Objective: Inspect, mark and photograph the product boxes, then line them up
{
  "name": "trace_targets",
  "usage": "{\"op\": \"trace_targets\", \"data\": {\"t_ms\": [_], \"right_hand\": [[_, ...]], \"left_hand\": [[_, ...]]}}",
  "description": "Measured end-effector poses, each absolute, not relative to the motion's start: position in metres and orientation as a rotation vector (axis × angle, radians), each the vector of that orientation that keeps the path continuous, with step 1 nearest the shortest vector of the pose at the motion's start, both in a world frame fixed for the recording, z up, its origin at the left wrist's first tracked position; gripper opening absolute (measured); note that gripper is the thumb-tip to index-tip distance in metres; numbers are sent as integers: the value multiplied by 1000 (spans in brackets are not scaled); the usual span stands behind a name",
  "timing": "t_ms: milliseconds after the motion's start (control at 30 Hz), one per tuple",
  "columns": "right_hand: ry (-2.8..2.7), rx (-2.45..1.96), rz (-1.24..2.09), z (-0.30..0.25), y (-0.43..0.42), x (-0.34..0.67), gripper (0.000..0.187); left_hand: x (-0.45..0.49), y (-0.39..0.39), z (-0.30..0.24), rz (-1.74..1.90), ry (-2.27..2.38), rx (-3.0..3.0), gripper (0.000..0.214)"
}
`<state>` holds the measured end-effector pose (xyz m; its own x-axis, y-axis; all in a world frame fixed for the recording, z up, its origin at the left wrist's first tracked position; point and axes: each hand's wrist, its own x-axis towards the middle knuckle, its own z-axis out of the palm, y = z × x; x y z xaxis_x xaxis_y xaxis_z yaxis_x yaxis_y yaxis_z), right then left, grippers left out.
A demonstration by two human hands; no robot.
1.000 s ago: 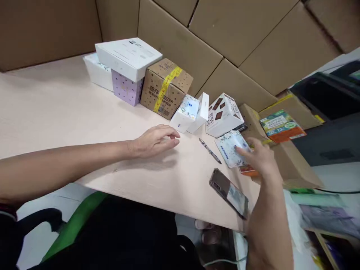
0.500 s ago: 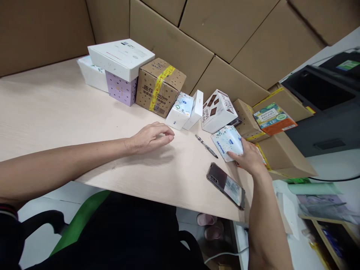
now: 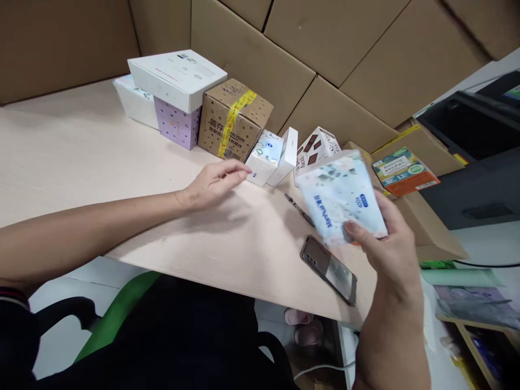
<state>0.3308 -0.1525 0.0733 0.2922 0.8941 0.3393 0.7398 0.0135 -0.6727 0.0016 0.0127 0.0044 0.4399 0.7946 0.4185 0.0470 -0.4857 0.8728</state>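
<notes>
My right hand (image 3: 388, 233) holds a pale blue and white tissue pack (image 3: 341, 197) by its right side, thumb on the printed face. It is lifted off the table and hides part of the white box with chocolate-bar pictures (image 3: 314, 146) behind it. A dark phone (image 3: 331, 271) and a pen (image 3: 298, 208) lie on the table below the pack. My left hand (image 3: 217, 184) rests on the table, holding nothing, fingers loosely stretched. Its fingertips are close to another tissue pack (image 3: 266, 151); I cannot tell if they touch. A slim white box (image 3: 286, 157) leans beside that pack.
Along the back stand a brown carton with yellow tape (image 3: 233, 124), a purple box (image 3: 179, 124) under a white box (image 3: 174, 76), and another tissue pack (image 3: 138, 103). An orange-green box (image 3: 406, 170) sits among open cartons at right. Large cardboard boxes wall the table's back (image 3: 252, 59).
My right hand has raised the tissue pack off the table toward me, tilting its printed face up. My left hand has shifted only slightly.
</notes>
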Motion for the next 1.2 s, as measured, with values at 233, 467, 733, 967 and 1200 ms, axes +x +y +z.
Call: {"op": "trace_targets", "data": {"t_ms": [233, 467, 733, 967, 1200], "right_hand": [[-1525, -1476, 1268, 32, -90, 253, 63], [-1761, -1772, 558, 33, -67, 278, 47], [-2025, -2797, -31, 35, -78, 287, 41], [-1988, -2812, -121, 29, -76, 282, 39], [-1666, -2419, -248, 47, -87, 299, 20]], "left_hand": [[6, 20, 3, 1184, 801, 1488, 40], [9, 24, -5, 1044, 873, 1450, 33], [2, 21, -1, 1184, 831, 1740, 28], [-11, 3, 16, 964, 418, 2499, 24], [-13, 13, 21, 755, 347, 2692, 42]]}}
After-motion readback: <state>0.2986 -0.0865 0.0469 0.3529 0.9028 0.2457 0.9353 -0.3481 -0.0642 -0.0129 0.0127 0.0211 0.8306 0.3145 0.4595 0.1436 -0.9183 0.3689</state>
